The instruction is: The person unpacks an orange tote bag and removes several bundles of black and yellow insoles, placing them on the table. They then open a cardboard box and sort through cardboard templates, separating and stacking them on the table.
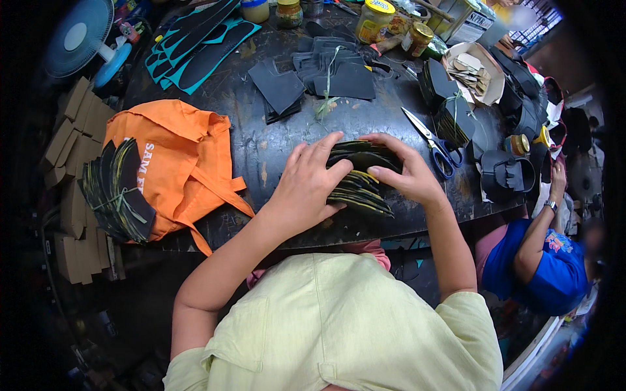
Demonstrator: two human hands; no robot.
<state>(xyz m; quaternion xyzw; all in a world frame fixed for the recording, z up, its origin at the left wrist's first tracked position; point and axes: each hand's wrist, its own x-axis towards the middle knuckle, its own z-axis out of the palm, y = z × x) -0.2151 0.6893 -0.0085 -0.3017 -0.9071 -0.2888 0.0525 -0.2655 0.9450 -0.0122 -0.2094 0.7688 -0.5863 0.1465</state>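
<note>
Between my hands is a stack of thin, curved black pieces with yellowish edges [360, 195], parted into a far and a near group. My left hand [308, 179] grips its left side, fingers bent over the top. My right hand [412, 171] holds the right side, with the thumb pressing in at the gap between the groups. Just right of that hand, scissors with blue handles [445, 159] lie on the dark table [254, 153]. A tied bundle of similar pieces [120, 195] rests on an orange cloth bag [179, 166] at the left.
Loose flat black pieces [280, 85] lie beyond my hands. Tied black bundles [450, 111] stand near a tray of beige pieces [466, 72]. Jars [375, 19] and teal-edged sheets [199, 49] line the far side. A fan [78, 39] stands left; a co-worker in blue [541, 260] sits right.
</note>
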